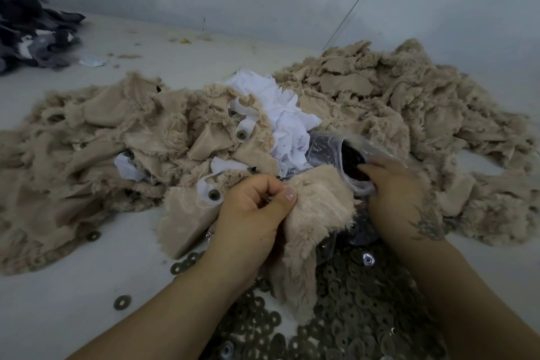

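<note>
My left hand (257,207) grips a beige plush fabric piece (312,213), thumb pressed on its smooth backing, and the piece hangs down over a heap of grey-green round washers (350,301). My right hand (400,196) reaches into the mouth of a clear plastic bag (327,146) holding small dark parts (352,161); its fingertips are hidden inside the bag. Another beige piece beside my left hand carries a white patch with a washer fixed on it (214,194).
Piles of beige plush pieces lie to the left (87,149) and back right (394,102), with white fabric scraps (280,108) between them. Dark grey fabric (26,26) is heaped at the far left. Loose washers (122,302) dot the pale tabletop; a wall stands behind.
</note>
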`<action>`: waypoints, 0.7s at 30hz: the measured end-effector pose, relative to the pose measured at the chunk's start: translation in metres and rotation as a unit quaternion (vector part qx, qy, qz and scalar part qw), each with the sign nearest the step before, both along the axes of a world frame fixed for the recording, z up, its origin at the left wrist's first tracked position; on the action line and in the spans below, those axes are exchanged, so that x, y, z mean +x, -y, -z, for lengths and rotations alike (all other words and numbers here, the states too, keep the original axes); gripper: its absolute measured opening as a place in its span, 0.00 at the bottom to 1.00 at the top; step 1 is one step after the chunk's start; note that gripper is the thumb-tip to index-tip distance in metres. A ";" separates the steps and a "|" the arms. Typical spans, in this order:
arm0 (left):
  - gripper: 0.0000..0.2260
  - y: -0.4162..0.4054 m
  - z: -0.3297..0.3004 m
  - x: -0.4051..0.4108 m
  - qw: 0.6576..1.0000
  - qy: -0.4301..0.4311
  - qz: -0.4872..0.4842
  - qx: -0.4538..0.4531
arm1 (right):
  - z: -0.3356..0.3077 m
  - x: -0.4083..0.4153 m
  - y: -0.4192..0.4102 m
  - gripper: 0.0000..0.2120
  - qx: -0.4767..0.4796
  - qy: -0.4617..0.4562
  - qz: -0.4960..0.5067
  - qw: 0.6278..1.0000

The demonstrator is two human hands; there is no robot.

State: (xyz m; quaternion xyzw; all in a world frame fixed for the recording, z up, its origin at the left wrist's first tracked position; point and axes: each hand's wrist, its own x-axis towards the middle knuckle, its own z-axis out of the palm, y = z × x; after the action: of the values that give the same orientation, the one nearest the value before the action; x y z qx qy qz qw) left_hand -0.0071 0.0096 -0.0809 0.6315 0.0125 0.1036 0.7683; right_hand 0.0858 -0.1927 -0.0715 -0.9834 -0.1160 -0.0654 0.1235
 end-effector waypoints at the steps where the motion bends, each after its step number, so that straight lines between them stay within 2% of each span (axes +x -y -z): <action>1: 0.08 0.000 0.000 0.000 1.000 0.000 0.001 -0.001 | 0.000 0.005 -0.001 0.20 -0.053 -0.066 -0.009 0.996; 2: 0.08 0.000 0.000 0.000 1.000 0.001 0.001 -0.001 | 0.001 0.009 0.000 0.18 -0.068 -0.103 0.006 0.992; 4: 0.10 -0.001 0.002 0.000 1.000 0.006 0.000 0.001 | 0.005 0.014 0.005 0.13 -0.113 -0.110 -0.003 0.988; 7: 0.12 -0.001 0.002 0.001 1.000 0.002 -0.005 0.005 | 0.005 0.019 0.005 0.05 -0.130 -0.144 -0.008 0.981; 8: 0.11 -0.001 0.002 0.001 1.000 0.002 -0.005 0.007 | 0.006 0.018 0.004 0.05 -0.126 -0.151 0.004 0.980; 9: 0.11 -0.001 0.002 0.001 1.000 0.002 -0.006 0.007 | 0.005 0.019 0.002 0.08 -0.125 -0.143 0.012 0.982; 12: 0.10 0.000 0.002 0.001 1.000 0.001 -0.010 0.008 | 0.011 0.018 0.004 0.05 -0.117 -0.074 0.006 0.990; 13: 0.09 0.000 0.003 0.001 1.000 0.000 -0.011 0.008 | 0.013 0.018 0.006 0.08 -0.112 -0.059 0.006 0.992; 15: 0.09 -0.001 0.003 0.001 1.000 0.000 -0.011 0.008 | 0.016 0.019 0.010 0.11 -0.089 -0.047 -0.004 0.995; 17: 0.08 -0.001 0.003 0.001 1.000 0.001 -0.009 0.010 | 0.015 0.016 0.010 0.10 -0.109 -0.051 -0.011 0.993; 21: 0.11 -0.001 0.004 0.002 1.000 0.001 -0.009 0.016 | 0.016 0.007 0.011 0.07 -0.030 0.011 -0.022 0.999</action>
State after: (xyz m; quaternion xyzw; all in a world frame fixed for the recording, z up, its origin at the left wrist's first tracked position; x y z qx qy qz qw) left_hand -0.0055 0.0107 -0.0848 0.6432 0.0156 0.1109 0.7575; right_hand 0.0930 -0.2032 -0.0878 -0.9832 -0.1404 -0.0699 0.0939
